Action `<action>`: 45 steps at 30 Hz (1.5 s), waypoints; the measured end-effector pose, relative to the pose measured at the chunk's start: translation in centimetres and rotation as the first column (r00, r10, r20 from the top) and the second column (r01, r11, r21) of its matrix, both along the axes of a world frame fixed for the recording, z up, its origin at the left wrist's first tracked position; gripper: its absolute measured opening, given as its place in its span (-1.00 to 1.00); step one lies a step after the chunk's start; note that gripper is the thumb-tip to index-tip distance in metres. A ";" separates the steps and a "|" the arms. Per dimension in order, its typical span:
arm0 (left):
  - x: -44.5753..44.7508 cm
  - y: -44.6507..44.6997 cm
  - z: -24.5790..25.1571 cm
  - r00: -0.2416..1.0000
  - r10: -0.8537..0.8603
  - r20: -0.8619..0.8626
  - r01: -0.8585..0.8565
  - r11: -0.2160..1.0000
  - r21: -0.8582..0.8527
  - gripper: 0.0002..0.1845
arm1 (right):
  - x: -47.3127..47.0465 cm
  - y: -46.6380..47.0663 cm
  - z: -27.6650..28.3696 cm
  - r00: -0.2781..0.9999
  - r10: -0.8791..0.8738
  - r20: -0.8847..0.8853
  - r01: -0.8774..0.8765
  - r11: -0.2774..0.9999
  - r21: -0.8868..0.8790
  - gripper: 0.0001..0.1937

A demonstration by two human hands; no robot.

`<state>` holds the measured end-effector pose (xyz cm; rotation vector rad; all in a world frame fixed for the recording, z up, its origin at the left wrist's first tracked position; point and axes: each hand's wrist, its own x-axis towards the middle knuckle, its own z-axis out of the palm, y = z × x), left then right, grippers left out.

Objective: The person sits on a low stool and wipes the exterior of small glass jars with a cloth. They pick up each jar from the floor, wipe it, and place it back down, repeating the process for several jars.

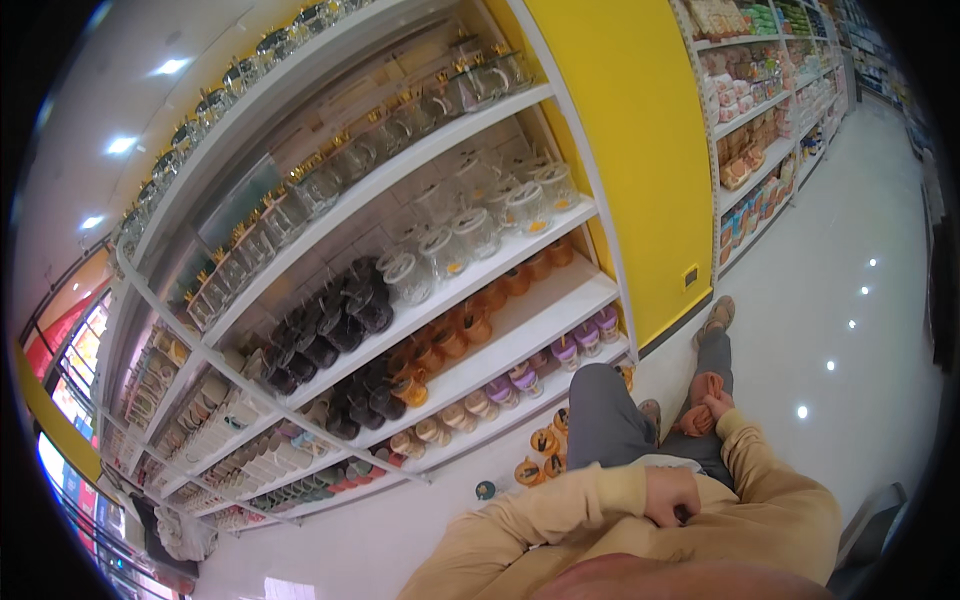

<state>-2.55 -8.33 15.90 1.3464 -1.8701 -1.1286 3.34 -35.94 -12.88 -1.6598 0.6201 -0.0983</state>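
Observation:
My right hand holds a bunched orange-brown cloth over my grey-trousered leg. My left hand lies against the front of my tan top with its fingers curled. A small dark spot shows at those fingers, and I cannot tell what it is. Several orange jars or mugs stand on the floor beside my bent knee, with a round dark green item close by.
White shelves on the left hold glass mugs, black mugs, orange mugs and purple-topped cups. A yellow panel ends them. Beyond it, stocked shelves line an aisle. A dark curved object stands behind my right side.

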 end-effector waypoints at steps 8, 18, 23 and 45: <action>-4.4 -5.6 -2.0 0.992 0.076 -0.097 -0.104 0.941 -0.322 -0.78 | -0.8 0.4 2.1 1.000 -0.018 0.016 0.017 0.998 0.055 -0.52; 1.0 -0.3 -7.5 0.735 0.468 -0.490 -0.437 0.880 0.185 -0.70 | -0.9 1.1 2.4 0.999 -0.036 0.018 0.035 0.997 0.073 -0.53; 3.9 2.3 -12.7 0.375 0.727 -0.574 -0.611 0.660 0.437 -0.72 | -0.6 0.4 1.6 1.000 -0.006 -0.011 0.006 0.997 -0.071 -0.52; 6.0 7.8 -22.6 -0.450 0.692 -0.565 -0.405 0.406 0.820 -0.83 | 2.6 1.7 -1.6 0.996 -0.078 -0.048 0.089 0.945 0.315 -0.54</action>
